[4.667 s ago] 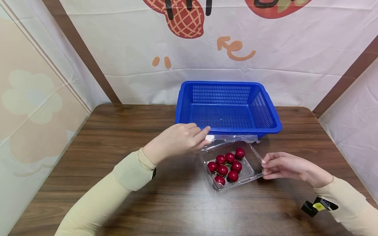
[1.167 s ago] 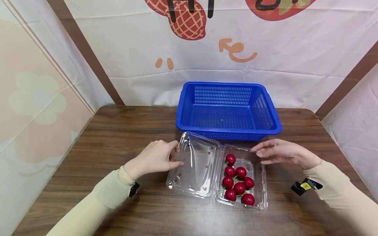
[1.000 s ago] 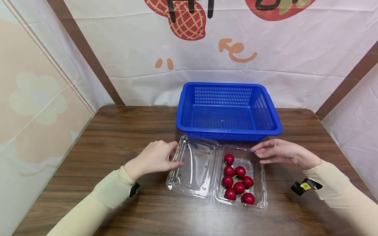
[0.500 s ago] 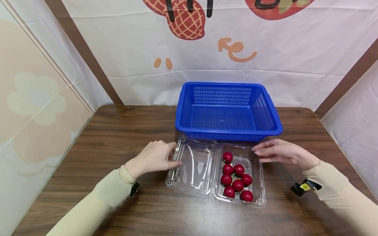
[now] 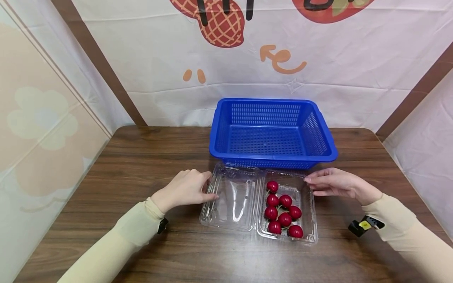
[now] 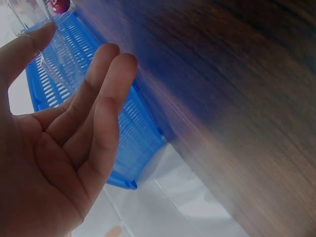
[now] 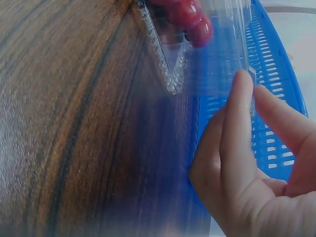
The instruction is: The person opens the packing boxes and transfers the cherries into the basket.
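Note:
A clear plastic clamshell box (image 5: 307, 232) lies spread open in front of the blue basket. Several dark red cherries (image 5: 284, 219) with green stems sit in its right half, mostly toward the hinge. Its lid (image 5: 230, 204) is folded out to the left. My left hand (image 5: 185, 188) holds the lid's left edge, thumb over it; the left wrist view shows the thumb at the plastic and the fingers (image 6: 106, 118) fairly straight. With thumb and fingertips, my right hand (image 5: 336, 182) pinches the box rim at its far right corner, also visible in the right wrist view.
A blue perforated basket (image 5: 272, 158) with nothing in it stands at the back of the brown wooden table (image 5: 152, 153), right behind the box. A printed white cloth (image 5: 159, 51) hangs beyond the table's far edge.
Since the oldest frame, the box has been turned and its lid laid out leftward from the back side; both hands took new holds. Over the last second the box shifts slightly toward the basket.

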Available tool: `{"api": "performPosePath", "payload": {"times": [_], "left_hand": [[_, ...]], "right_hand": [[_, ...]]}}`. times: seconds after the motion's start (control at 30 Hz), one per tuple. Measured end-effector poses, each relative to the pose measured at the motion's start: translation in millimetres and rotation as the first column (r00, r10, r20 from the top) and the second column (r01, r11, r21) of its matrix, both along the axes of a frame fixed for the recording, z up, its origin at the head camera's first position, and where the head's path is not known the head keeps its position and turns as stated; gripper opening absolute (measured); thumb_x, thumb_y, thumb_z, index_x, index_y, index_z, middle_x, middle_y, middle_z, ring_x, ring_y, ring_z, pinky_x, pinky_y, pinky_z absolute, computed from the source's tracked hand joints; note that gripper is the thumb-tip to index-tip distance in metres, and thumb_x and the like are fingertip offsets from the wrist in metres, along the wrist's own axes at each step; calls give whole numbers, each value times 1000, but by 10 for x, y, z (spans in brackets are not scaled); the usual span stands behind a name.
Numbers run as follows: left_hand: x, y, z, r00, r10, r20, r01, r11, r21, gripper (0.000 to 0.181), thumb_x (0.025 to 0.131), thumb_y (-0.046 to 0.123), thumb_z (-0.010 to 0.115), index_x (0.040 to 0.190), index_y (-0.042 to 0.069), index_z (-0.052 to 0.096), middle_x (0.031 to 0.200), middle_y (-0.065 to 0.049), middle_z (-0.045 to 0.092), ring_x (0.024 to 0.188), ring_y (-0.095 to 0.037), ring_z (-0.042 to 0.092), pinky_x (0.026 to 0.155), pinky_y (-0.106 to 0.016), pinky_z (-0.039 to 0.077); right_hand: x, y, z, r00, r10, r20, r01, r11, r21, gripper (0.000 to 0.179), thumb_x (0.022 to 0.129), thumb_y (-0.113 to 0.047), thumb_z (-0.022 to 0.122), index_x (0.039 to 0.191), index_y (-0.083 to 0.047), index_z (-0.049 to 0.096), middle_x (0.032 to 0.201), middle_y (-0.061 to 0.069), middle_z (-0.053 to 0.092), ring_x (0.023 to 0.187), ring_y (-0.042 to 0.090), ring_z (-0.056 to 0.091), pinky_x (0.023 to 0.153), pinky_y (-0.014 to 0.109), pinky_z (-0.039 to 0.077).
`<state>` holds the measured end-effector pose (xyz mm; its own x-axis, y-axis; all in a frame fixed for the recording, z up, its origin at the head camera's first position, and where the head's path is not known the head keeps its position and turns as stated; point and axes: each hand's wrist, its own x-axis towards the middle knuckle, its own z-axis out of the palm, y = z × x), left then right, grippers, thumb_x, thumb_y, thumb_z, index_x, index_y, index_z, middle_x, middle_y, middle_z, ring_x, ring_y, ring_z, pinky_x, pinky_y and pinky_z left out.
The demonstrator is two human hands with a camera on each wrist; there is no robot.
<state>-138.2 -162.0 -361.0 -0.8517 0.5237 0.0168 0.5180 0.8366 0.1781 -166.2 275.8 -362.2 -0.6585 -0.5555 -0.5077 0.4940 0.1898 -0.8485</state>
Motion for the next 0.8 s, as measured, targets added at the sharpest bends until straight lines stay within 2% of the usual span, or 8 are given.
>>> {"api": "performPosePath", "payload": {"times": [0.13,0.33,0.57,0.8], "left_hand": [[-19,8,-9,1000,5,9,-5,1000,-10,44,72,60,69,76,17,57,51,11,47,49,-9,49,41,-28,37],[-39,17,-37,1000,3,14,-3,1000,-24,46,73,62,67,74,17,56,51,10,47,49,-10,48,40,-28,35],[-60,28,-62,1000,5,28,-4,1000,-26,46,74,63,66,72,18,55,52,9,47,48,-9,47,40,-28,34],[-68,55,-72,999,2,47,0,1000,-26,46,76,61,65,71,17,54,52,8,46,48,-10,46,39,-28,32]], "right_hand": [[-4,-23,2,999,-46,1,46,999,2,12,95,-13,55,95,-15,67,92,-5,67,85,5,63,84,26,55],[4,-81,9,993,-118,-30,120,991,64,10,96,-18,55,95,-16,65,90,-6,66,83,3,63,81,24,56],[7,-124,4,985,-163,-59,169,978,119,9,95,-23,56,94,-17,62,86,-7,65,79,1,62,75,21,56],[4,-125,-7,974,-218,-56,221,974,58,10,95,-18,57,90,-17,66,85,-7,68,78,1,63,75,18,55]]}}
